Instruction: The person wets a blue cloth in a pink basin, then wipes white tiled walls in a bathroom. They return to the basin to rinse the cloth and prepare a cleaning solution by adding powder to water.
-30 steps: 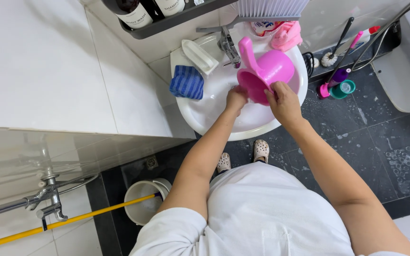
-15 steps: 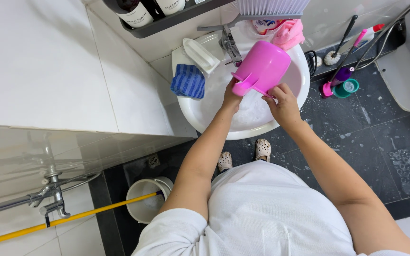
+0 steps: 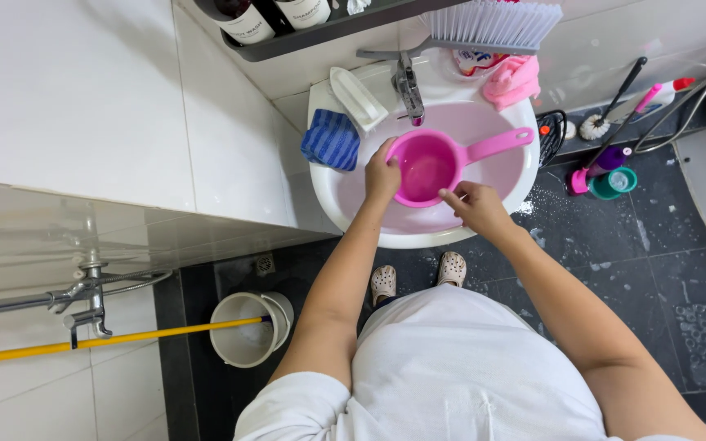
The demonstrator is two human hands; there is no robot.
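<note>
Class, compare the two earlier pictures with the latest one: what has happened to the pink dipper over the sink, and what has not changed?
The pink dipper was tipped on its side, mouth down; now it sits upright in the white sink, mouth up, handle pointing right. The left hand keeps its grip on the rim; the right hand stays at the near edge. The blue cloth and tap are unmoved.

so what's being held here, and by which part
A pink scoop, open side up over the sink: left hand grips its rim, right hand touches the near rim.
</note>
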